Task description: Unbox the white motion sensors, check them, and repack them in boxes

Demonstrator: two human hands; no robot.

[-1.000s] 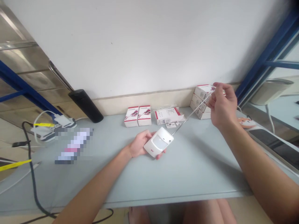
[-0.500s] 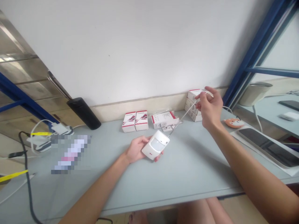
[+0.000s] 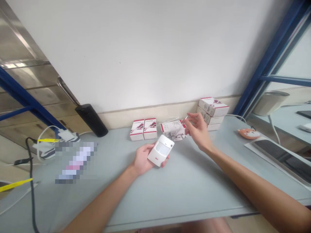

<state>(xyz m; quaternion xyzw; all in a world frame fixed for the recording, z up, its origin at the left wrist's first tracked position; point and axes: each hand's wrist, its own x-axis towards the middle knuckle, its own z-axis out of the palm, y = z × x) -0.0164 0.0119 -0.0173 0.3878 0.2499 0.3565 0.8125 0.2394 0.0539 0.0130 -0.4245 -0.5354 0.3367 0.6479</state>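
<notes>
My left hand (image 3: 143, 158) grips a white plastic sensor unit (image 3: 160, 150) with a frosted window and a small red mark, held just above the pale table (image 3: 184, 191). A thin metal antenna (image 3: 180, 128) sticks out of the unit's top right corner. My right hand (image 3: 198, 130) pinches the tip of that antenna, a short way up and right of the unit. The antenna is short, about a hand's width long.
Small white-and-red boxes (image 3: 143, 128) line the wall, with a stack of them (image 3: 212, 108) at the right. A black cylinder (image 3: 91, 119) leans at the left, near cables and a white adapter (image 3: 64, 136). An orange object (image 3: 248, 133) and a dark tablet (image 3: 282, 155) lie at the right.
My right hand has moved down and left toward the sensor unit with the antenna tip pinched, and the antenna has become much shorter. The left hand kept its hold.
</notes>
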